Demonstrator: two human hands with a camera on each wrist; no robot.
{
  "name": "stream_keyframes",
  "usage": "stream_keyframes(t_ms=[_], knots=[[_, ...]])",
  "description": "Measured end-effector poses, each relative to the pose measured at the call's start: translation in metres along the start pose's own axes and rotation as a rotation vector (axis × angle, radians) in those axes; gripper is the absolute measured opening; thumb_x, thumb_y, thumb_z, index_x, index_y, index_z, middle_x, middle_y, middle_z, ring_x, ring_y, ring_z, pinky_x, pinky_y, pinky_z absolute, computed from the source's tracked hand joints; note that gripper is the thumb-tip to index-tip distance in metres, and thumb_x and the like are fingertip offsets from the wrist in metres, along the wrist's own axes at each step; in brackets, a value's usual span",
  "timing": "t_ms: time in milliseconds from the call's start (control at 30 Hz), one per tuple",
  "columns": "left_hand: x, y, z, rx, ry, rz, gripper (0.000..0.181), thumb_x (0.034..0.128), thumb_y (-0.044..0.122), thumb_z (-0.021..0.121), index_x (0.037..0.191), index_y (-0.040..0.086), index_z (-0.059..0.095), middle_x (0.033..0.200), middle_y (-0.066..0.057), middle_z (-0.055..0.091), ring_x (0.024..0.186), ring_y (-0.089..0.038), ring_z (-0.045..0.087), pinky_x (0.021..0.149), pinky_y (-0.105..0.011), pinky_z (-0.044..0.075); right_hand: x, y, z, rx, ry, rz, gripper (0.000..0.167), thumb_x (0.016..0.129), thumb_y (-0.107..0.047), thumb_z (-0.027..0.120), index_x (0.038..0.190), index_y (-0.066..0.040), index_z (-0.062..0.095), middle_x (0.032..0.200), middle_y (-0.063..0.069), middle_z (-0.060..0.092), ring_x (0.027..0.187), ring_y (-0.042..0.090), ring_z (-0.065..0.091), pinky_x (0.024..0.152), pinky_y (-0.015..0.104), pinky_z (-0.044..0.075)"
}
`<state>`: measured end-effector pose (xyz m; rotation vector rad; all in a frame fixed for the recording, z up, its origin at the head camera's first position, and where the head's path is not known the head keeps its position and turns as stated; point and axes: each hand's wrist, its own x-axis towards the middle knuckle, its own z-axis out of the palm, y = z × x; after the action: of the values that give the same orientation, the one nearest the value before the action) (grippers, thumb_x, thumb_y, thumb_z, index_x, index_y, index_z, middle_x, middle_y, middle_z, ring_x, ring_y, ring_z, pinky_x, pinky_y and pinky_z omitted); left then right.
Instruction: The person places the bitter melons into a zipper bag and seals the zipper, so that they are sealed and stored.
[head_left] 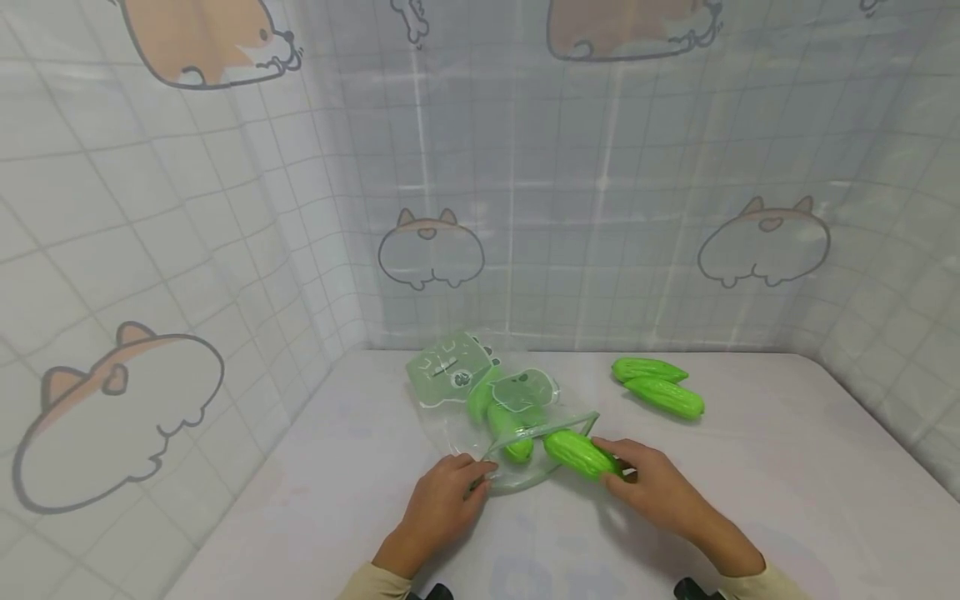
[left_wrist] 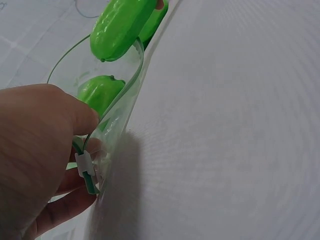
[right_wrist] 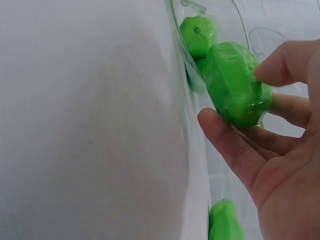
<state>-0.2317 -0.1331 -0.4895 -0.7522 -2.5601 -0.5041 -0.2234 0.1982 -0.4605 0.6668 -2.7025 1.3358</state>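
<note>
My right hand (head_left: 663, 490) grips a glossy green cucumber-shaped vegetable (head_left: 579, 454) with lengthwise ridges. Its far end is at the open mouth of a clear zip bag (head_left: 442, 421) with green animal prints. Inside the bag lie other vegetables of the same kind (head_left: 507, 422), partly covered by the prints. At the left side of the mouth, my left hand (head_left: 442, 504) pinches the bag's edge between thumb and fingers. The left wrist view shows a white zip slider (left_wrist: 84, 164) beside those fingers. The bag's mouth gapes toward me.
Two more green vegetables (head_left: 663, 397) lie side by side on the white tabletop (head_left: 360, 467), to the right of the bag. A grid-patterned curtain (head_left: 570, 208) with dog drawings stands behind the table and along both sides.
</note>
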Motion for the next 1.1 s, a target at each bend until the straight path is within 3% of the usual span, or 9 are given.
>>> stream_keyframes(t_ms=[333,567,800,1100], knots=[[0.0,-0.001,0.0,-0.002,-0.009,0.007,0.021,0.0901,0.019,0.072,0.111,0.022,0.077,0.089,0.01,0.065,0.081,-0.01,0.058,0.066,-0.029,0.049,-0.001,0.0,0.002,-0.004,-0.007,-0.003,0.049,0.093,-0.014,0.071,0.137,0.002,0.058,0.126,0.02,0.062,0.104,0.031,0.065,0.077,0.024,0.055],[-0.001,0.0,-0.001,0.011,-0.003,-0.006,0.021,0.0897,0.021,0.073,0.11,0.023,0.077,0.088,0.011,0.064,0.081,-0.009,0.057,0.066,-0.028,0.049,0.002,-0.001,0.007,-0.028,0.007,-0.003,0.047,0.092,-0.015,0.073,0.135,-0.002,0.06,0.125,0.017,0.064,0.098,0.024,0.067,0.074,0.025,0.055],[-0.001,0.0,-0.003,0.006,-0.017,-0.02,0.021,0.09,0.02,0.073,0.111,0.023,0.077,0.089,0.011,0.064,0.082,-0.01,0.058,0.067,-0.029,0.049,0.004,-0.008,0.014,-0.117,0.038,-0.039,0.041,0.088,-0.009,0.074,0.128,-0.009,0.063,0.124,0.014,0.066,0.09,0.021,0.069,0.072,0.028,0.055],[0.0,0.0,-0.002,-0.004,-0.026,-0.017,0.021,0.0906,0.02,0.072,0.111,0.023,0.077,0.091,0.011,0.065,0.083,-0.01,0.058,0.067,-0.029,0.049,0.004,-0.012,0.017,-0.189,0.062,-0.063,0.037,0.087,-0.007,0.076,0.123,-0.008,0.07,0.113,0.005,0.066,0.09,0.015,0.064,0.071,0.024,0.054]])
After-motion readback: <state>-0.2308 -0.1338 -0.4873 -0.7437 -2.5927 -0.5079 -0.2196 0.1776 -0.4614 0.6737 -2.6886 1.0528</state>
